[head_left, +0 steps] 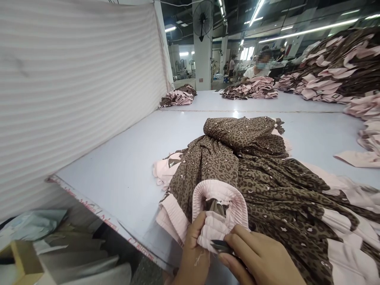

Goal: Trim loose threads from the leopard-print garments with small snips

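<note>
A brown leopard-print garment [219,162] lies bunched on the table, with a ribbed pink band [237,194] curving open toward me. My left hand [194,245] is closed on the near part of that band, thumb on top, and loose pale threads hang by the wrist. My right hand [252,253] is closed around small dark thread snips [219,244], whose blades lie against the pink fabric beside the left thumb. Part of the snips is hidden by the right fingers. Another pink ribbed piece [172,217] lies left of my left hand.
The pale table [118,182] has a marked left edge. A white sheet [74,87] hangs at the left. Folded garments [261,88] and a tall garment pile [341,67] are farther back, and a masked person [255,70] is behind the table. A cardboard box [25,261] is low at the left.
</note>
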{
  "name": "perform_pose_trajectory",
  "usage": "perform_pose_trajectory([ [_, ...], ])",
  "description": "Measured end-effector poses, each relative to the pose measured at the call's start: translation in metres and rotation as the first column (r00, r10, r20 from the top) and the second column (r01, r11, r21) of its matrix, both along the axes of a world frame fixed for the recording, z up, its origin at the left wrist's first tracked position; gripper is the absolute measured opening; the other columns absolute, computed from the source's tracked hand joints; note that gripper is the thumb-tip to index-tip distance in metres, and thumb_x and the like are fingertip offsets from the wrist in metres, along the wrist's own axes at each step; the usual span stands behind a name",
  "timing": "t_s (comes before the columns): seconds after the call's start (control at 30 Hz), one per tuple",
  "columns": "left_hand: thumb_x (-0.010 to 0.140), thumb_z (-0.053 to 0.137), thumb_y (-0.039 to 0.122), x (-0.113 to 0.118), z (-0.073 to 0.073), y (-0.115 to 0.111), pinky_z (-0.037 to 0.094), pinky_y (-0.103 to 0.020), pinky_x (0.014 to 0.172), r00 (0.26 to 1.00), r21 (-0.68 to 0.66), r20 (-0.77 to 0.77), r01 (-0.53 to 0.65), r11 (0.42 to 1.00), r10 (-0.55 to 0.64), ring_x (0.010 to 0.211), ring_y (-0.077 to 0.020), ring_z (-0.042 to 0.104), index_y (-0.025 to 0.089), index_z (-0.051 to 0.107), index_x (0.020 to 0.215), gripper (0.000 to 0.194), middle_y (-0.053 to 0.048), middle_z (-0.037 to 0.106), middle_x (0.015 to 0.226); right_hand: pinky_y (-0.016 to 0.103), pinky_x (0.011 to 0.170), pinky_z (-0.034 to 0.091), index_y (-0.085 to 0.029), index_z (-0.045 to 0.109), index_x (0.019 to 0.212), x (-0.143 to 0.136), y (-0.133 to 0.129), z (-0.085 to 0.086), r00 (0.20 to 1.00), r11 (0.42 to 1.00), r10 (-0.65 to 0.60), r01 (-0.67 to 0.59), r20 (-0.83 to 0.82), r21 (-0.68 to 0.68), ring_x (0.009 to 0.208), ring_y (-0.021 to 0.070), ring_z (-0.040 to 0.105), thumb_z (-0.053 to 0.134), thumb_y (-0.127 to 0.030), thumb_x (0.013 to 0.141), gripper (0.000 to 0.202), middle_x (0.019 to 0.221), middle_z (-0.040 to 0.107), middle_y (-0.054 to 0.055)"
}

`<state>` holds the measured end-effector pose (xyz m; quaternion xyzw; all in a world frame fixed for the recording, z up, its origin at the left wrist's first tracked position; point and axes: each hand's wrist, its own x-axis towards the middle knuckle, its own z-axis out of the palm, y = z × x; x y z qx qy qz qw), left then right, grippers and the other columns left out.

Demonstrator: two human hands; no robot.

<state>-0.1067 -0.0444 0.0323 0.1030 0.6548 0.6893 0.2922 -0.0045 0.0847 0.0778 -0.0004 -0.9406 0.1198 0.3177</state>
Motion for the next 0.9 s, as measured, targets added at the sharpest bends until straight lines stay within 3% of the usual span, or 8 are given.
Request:
perform_pose_trajectory([
  [0.17, 0.068, 0.074, 0.031, 0.002, -0.001, -0.003, 0.046, -0.039, 0.097, 0.998, -0.077, -0.019, -0.063, 0.995, 0.062, 0.120, -0.0330, 0.054, 0.031, 0.069, 0.110, 0.042, -0.002, 0.064, 0.127, 0.021, 0.042, 0.038, -0.020, 0.054, 0.077, -0.001, -0.002, 0.002, 1.000, 1.000, 0.000, 0.000, 0.025, -0.001, 0.045, 0.0126, 0.058, 0.024, -0.035, 0.103, 0.042, 0.062, 0.062, 0.001],
  [0.4, 0.068, 0.072, 0.028, 0.005, 0.000, -0.002, 0.050, -0.036, 0.091, 0.998, -0.026, -0.035, -0.058, 0.998, 0.057, 0.117, -0.0324, 0.057, 0.030, 0.070, 0.110, 0.042, -0.003, 0.065, 0.125, 0.021, 0.043, 0.039, -0.021, 0.054, 0.076, 0.000, 0.000, 0.003, 0.999, 1.000, -0.017, 0.017, 0.031, -0.006, 0.046, 0.0121, 0.058, 0.026, -0.034, 0.103, 0.041, 0.063, 0.062, 0.001],
  [0.7, 0.071, 0.069, 0.030, -0.001, 0.030, 0.015, 0.045, -0.035, 0.092, 0.966, 0.084, -0.203, 0.183, 0.980, -0.163, 0.104, -0.0305, 0.059, 0.020, 0.071, 0.103, 0.033, -0.008, 0.071, 0.102, 0.023, 0.043, 0.039, -0.021, 0.055, 0.077, 0.004, -0.001, 0.004, 0.998, 0.999, -0.033, 0.033, 0.062, 0.002, 0.047, 0.0139, 0.060, 0.024, -0.036, 0.103, 0.043, 0.063, 0.062, 0.001],
  [0.9, 0.076, 0.064, 0.030, -0.005, 0.034, 0.015, 0.046, -0.033, 0.087, 0.922, 0.117, -0.249, 0.333, 0.936, -0.297, 0.098, -0.0282, 0.060, 0.018, 0.068, 0.105, 0.031, -0.008, 0.069, 0.101, 0.023, 0.044, 0.039, -0.020, 0.057, 0.078, 0.005, -0.001, 0.004, 0.997, 1.000, -0.010, 0.012, 0.075, -0.025, 0.048, 0.0138, 0.060, 0.024, -0.035, 0.103, 0.044, 0.064, 0.062, 0.002],
])
